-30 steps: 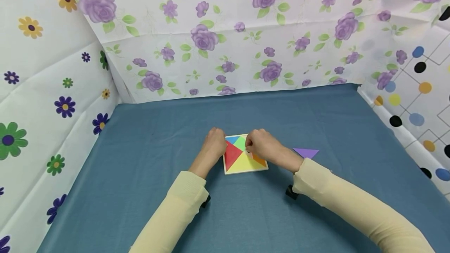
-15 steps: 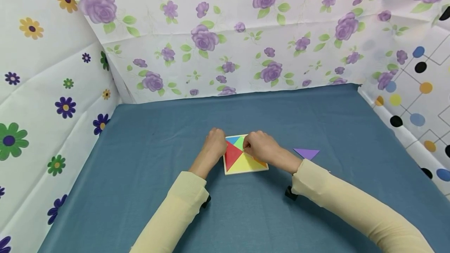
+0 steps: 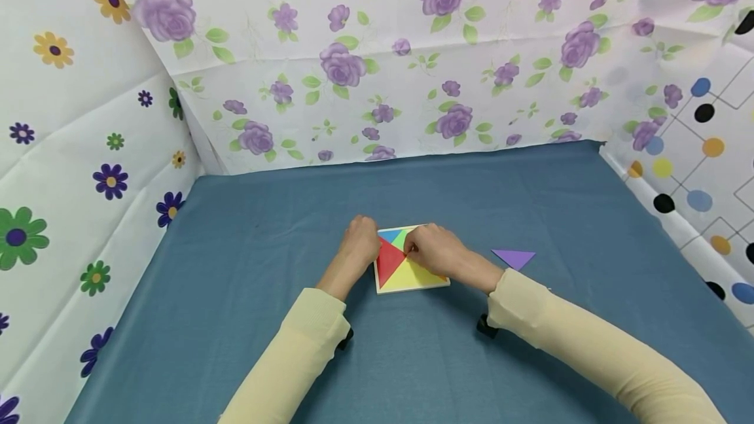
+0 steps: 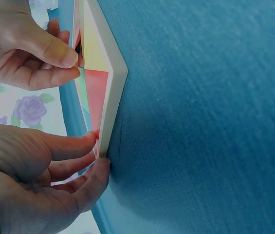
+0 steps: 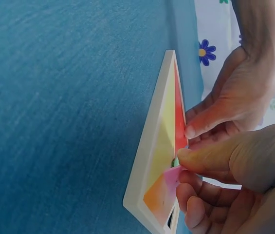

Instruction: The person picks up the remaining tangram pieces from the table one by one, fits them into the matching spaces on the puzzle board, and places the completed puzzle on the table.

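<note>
A square tangram tray (image 5: 142, 158) with a pale rim lies on the blue cloth, holding a red triangle (image 3: 389, 262), a yellow triangle (image 3: 412, 276), and blue, green and orange (image 5: 156, 199) pieces. At its left edge my left hand (image 3: 360, 241) grips the tray, thumb on top and fingers against the rim's side. Over the tray's right part, my right hand (image 3: 438, 248) pinches a small pink tangram piece (image 5: 172, 177) between thumb and finger, close to the centre. A dark gap shows beside the orange piece in the right wrist view. The right hand hides part of the tray from the head view.
A purple triangle (image 3: 514, 258) lies on the blue cloth (image 3: 283, 228) to the right of the tray, near the right wrist. Floral fabric walls (image 3: 377, 57) stand behind and at both sides.
My right hand has shifted slightly left over the tray, toward its centre, covering more of the green and orange pieces. The left hand stays in place on the tray's edge.
</note>
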